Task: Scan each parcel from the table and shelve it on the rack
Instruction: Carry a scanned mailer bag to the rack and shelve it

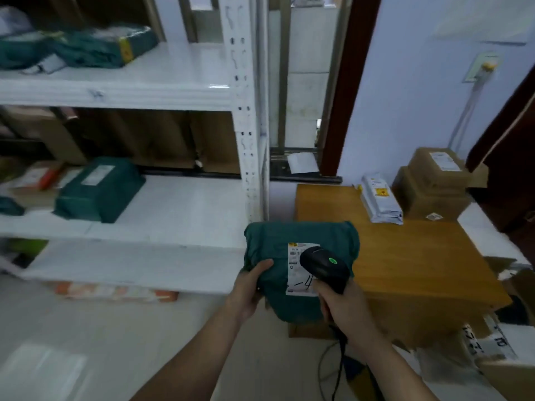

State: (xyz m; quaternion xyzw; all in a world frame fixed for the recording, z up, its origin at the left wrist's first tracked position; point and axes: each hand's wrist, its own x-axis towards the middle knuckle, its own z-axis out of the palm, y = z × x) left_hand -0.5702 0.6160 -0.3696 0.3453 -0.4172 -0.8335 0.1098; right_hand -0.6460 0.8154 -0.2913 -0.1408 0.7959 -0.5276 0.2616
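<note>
Head view: left grip (249,287) clamped on the near-left edge of a green parcel (278,256), thumb on top, fingers underneath and out of sight. Parcel held in the air just ahead of that grip, over the near-left corner of the tabletop (405,256), label (298,273) face up. Right grip (341,305) wrapped round the handle of a black scanner (324,264), head lying over the label, green light lit. Soft plastic mailer, creased and puckered at the thumb; probably light and pliable, likely slick too, apt to sag or slide from a one-edge pinch. Better taken under the belly, or by two opposite edges. Left of the left grip and just beyond it, rack (246,140) with bare shelf space beside another green parcel (98,189). Far right of the right grip, white mailer (379,198) and cardboard boxes (434,180) waiting on the tabletop.
</note>
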